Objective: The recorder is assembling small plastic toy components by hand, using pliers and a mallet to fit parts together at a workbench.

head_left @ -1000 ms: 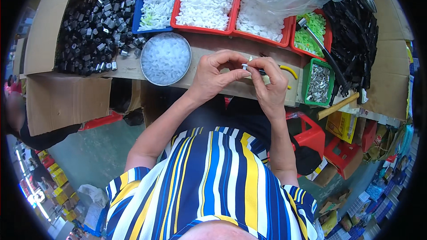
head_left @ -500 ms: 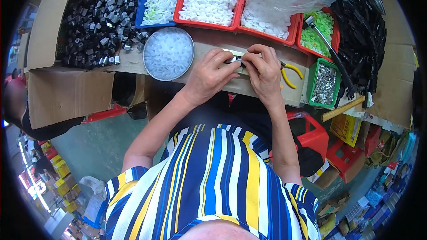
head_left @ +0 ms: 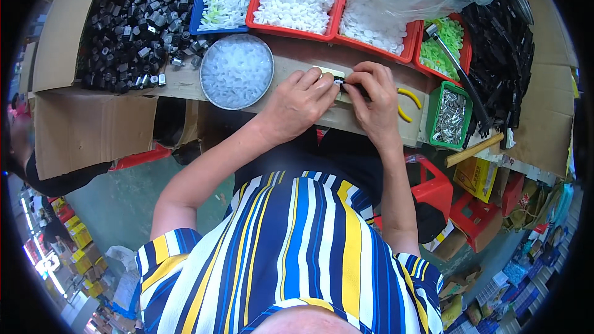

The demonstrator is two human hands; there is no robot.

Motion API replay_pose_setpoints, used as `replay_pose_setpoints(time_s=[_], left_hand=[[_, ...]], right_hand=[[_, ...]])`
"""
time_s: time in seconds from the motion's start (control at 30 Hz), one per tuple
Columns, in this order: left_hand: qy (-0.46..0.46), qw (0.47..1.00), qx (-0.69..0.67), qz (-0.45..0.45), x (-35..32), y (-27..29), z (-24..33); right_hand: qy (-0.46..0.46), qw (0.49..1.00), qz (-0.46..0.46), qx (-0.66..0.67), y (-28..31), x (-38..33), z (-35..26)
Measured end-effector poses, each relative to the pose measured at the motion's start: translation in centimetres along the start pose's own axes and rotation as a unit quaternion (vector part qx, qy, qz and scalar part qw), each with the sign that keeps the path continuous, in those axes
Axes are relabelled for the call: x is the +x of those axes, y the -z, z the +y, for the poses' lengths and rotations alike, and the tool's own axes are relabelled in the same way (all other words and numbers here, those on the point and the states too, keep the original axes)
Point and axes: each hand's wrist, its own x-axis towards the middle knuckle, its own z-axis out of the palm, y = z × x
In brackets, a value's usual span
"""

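Note:
My left hand [head_left: 300, 100] and my right hand [head_left: 375, 100] meet over the middle of the bench, fingertips pinched close together. Between them is a small black-and-silver part [head_left: 338, 80], partly covered by my fingers. It lies at a cream-coloured block [head_left: 329, 71], whose lower portion my hands hide. The left fingers close on the near left side of the part, the right thumb and forefinger on its right side. Just right of my right hand lie pliers with yellow handles [head_left: 405, 110]; their jaws are hidden behind the hand.
Black-and-silver parts [head_left: 139, 31] fill a cardboard box at left. A round metal bowl [head_left: 237, 73] holds translucent pieces. Blue bin [head_left: 197, 1], red bins [head_left: 291, 32] and a green bin [head_left: 437, 111] hold small parts. A black-handled lever tool [head_left: 461, 71] and wooden stick [head_left: 473, 150] lie at right.
My right hand has shifted slightly right, opening a little more space between the hands. The small part shows more clearly between the fingertips. The whole view has moved slightly.

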Motion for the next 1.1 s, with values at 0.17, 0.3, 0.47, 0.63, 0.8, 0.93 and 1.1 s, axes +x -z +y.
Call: replay_pose_setpoints(time_s=[0.17, 0.3, 0.47, 0.63, 0.8, 0.93, 1.1], left_hand=[[-0.021, 0.998, 0.0, -0.056, 1.0, 0.9, -0.4], [0.015, 0.991, -0.134, -0.022, 3.2, 1.6, -1.3], [0.02, 0.996, -0.08, 0.037, 7.9, 1.0, -2.8], [0.014, 0.999, 0.019, -0.049, 11.1, 0.0, -4.1], [-0.002, 0.998, 0.02, -0.051, 10.5, -0.8, -4.2], [-0.016, 0.999, -0.036, -0.01, 9.6, -0.9, -4.9], [-0.004, 0.998, -0.069, 0.014, 9.1, -0.5, -5.1]], right_hand=[[-0.037, 0.99, 0.085, -0.104, 6.3, -1.5, 1.4], [-0.112, 0.957, 0.107, -0.245, 11.0, -4.4, 4.7], [-0.169, 0.936, 0.078, -0.298, 12.0, -6.0, 5.9], [-0.179, 0.932, 0.049, -0.31, 12.3, -5.2, 5.4], [-0.174, 0.937, 0.056, -0.298, 12.3, -5.7, 5.4], [-0.188, 0.942, 0.055, -0.271, 12.4, -5.9, 5.3], [-0.191, 0.946, 0.065, -0.253, 12.3, -5.7, 5.5]])
